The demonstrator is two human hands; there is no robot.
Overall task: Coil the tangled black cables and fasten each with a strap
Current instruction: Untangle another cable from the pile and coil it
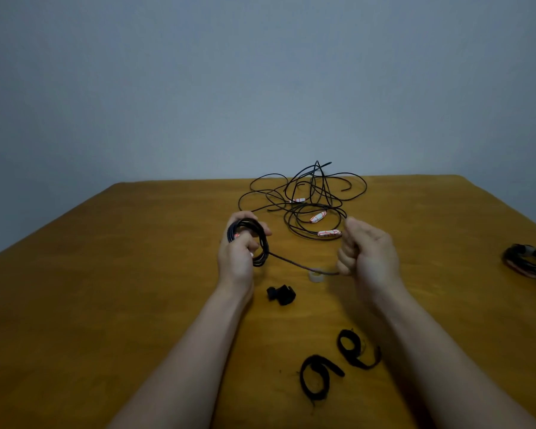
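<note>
My left hand [237, 246] grips a small coil of black cable [262, 243] above the wooden table [106, 289]. A free length of that cable [294, 264] runs rightward to my right hand [364, 249], whose curled fingers hold it. Behind the hands lies a tangle of black cables [307, 196] with white-and-red tagged ends [328, 233]. Two loose black straps lie near me: one strap [317, 379] and a second strap [355, 348]. A folded black strap [280, 295] sits between my forearms.
A coiled black cable bundle [528, 261] lies at the table's right edge. A small translucent roll [316, 276] sits under the stretched cable. A plain grey wall stands behind the table.
</note>
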